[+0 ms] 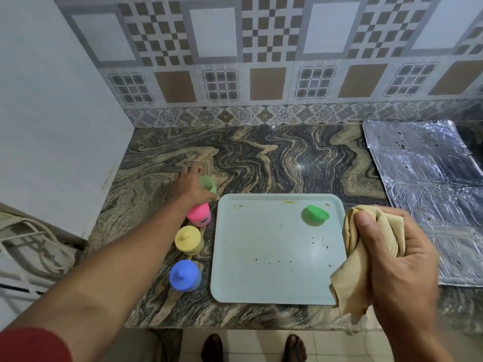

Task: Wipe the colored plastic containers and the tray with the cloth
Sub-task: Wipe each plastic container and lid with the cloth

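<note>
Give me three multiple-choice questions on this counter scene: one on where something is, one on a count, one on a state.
1. Where does the green lid lie?
A. on the tray
B. on the foil sheet
C. on the floor

2. How many containers stand left of the tray?
A. two
B. four
C. six

3. What is the right hand doing?
A. resting flat and empty
B. gripping the cloth
C. lifting the tray

Answers:
1 A, the lid sits near the tray's far right corner.
2 B, green container, pink, yellow, blue.
3 B, fingers curl around the bunched beige cloth.
</note>
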Tool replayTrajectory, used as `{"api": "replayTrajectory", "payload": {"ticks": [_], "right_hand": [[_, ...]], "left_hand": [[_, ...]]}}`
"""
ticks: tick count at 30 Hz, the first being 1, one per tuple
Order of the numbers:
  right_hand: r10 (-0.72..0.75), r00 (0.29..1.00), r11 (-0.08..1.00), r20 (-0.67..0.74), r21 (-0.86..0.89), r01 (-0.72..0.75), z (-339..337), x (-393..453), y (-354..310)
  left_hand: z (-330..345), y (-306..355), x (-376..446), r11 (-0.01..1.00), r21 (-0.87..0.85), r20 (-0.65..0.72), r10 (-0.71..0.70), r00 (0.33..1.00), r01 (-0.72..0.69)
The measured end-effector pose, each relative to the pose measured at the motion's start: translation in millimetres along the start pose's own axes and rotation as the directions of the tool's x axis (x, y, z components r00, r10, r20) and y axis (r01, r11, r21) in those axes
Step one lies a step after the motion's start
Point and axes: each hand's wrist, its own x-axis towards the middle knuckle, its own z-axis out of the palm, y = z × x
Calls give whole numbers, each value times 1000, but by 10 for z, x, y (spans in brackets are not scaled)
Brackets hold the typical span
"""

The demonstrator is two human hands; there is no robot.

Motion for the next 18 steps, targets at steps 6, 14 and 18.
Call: {"api": "replayTrajectory", "payload": {"ticks": [6, 14, 18], "right_hand": [[17, 996, 1000, -86, 3, -17, -149, 76, 7], [23, 985, 1000, -173, -6, -25, -523, 49, -12], [30, 978, 999, -207, -33, -37, -725, -73, 0]], "left_hand": [[115, 622, -336, 881, -138, -95, 443, 892, -452], [853, 1677, -906, 669, 24, 173, 729, 662, -743], [1048, 1966, -928, 653, 74, 244, 721, 649, -754]]}}
